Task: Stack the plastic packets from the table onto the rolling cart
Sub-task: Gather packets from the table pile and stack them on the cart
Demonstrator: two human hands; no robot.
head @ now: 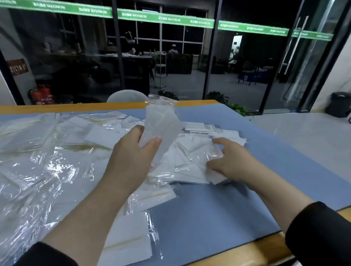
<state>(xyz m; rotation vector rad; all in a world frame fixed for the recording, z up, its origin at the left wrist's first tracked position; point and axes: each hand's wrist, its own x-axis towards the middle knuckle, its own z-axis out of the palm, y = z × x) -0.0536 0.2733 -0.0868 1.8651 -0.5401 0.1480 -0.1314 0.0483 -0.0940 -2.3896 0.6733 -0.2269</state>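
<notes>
1. Above the middle of the table, my left hand (pixel 134 154) holds one packet (pixel 162 129) upright, thumb in front and fingers curled behind it, so it stands clear of the rest.
2. Just to the right and lower, my right hand (pixel 230 160) lies on a loose pile of packets (pixel 194 158). Its thumb and fingers curl around the pile's near right corner, pinching the top few; the frame is blurred there, so I cannot tell how many.
3. Left of both hands, more clear plastic (pixel 31 165) spreads crumpled over the blue mat (pixel 214 207), with flat white packets running towards my near sleeve.
4. Beyond the pile, a few more packets (pixel 210 129) lie further back on the mat, near the far right of the heap.
5. I cannot see the rolling cart from here, so nothing shows as stacked yet.
6. My guess at the step: I am gathering, picking packets off the table and collecting them into one bundle before carrying them over.
7. Next I should lay the raised packet flat on the pile under my right hand and square the edges. The film looks slippery, so a firm two-handed hold seems wise before I turn towards the cart.
</notes>
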